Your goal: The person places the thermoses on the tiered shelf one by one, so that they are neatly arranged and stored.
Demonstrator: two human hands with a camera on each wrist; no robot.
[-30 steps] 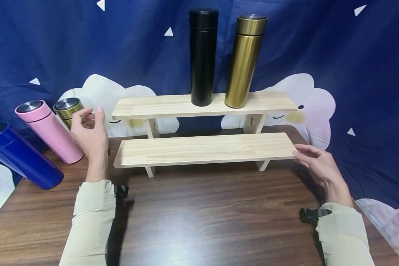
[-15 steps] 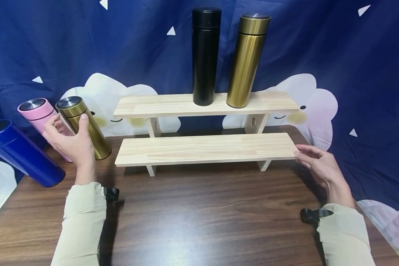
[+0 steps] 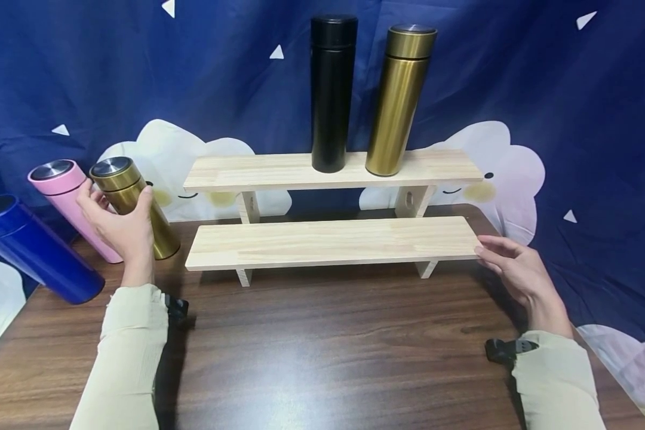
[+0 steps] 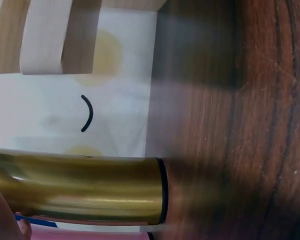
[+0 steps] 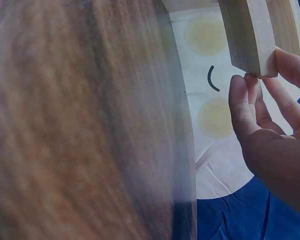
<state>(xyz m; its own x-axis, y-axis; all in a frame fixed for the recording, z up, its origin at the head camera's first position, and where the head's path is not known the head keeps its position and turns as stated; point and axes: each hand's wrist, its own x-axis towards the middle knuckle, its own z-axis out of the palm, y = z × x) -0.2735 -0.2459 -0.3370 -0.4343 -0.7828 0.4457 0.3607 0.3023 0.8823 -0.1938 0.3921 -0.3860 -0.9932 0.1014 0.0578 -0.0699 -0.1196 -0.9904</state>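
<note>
My left hand (image 3: 122,230) curls round a gold thermos bottle (image 3: 163,233) at the left of the table, thumb on its right side and fingers on its left. In the left wrist view the gold thermos (image 4: 95,190) stands with its base on the table, and only part of my left hand (image 4: 5,215) shows. A pink thermos (image 3: 77,209) and a blue thermos (image 3: 43,257) are just left of it. At the right, my right hand (image 3: 518,275) holds the end of the lower board of a two-tier wooden shelf (image 3: 328,242), fingertips about its edge in the right wrist view.
On the upper tier (image 3: 236,170) stand a black thermos (image 3: 332,101) and another gold thermos (image 3: 400,113). Behind the brown wooden table (image 3: 322,346) hangs a blue curtain (image 3: 236,65) with white clouds and triangles.
My left hand has moved left from in front of the gold thermos, passed over the pink one and closed round the gold one. My right hand stays at the shelf end.
</note>
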